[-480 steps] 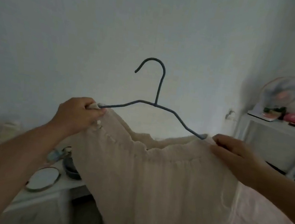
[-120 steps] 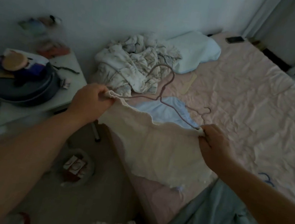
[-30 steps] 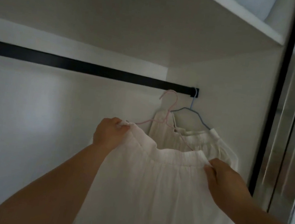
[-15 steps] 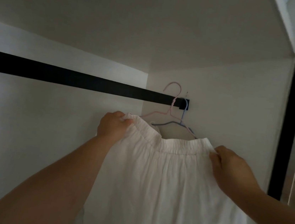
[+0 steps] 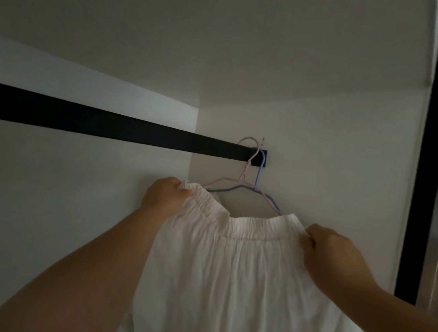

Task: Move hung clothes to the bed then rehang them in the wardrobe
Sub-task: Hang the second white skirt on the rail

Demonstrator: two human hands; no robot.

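I count 2 hangers at the right end of the black rail (image 5: pixel 107 124): 1 pink hanger (image 5: pixel 245 169), 1 blue hanger (image 5: pixel 256 181). Below the rail, my left hand (image 5: pixel 166 195) and right hand (image 5: pixel 331 251) each pinch the white skirt (image 5: pixel 240 278) waistband.

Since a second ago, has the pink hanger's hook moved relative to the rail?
Yes. The pink hanger hook has gone up and right: it was below the black rail, and now curls over the rail's right end, beside the blue hanger.
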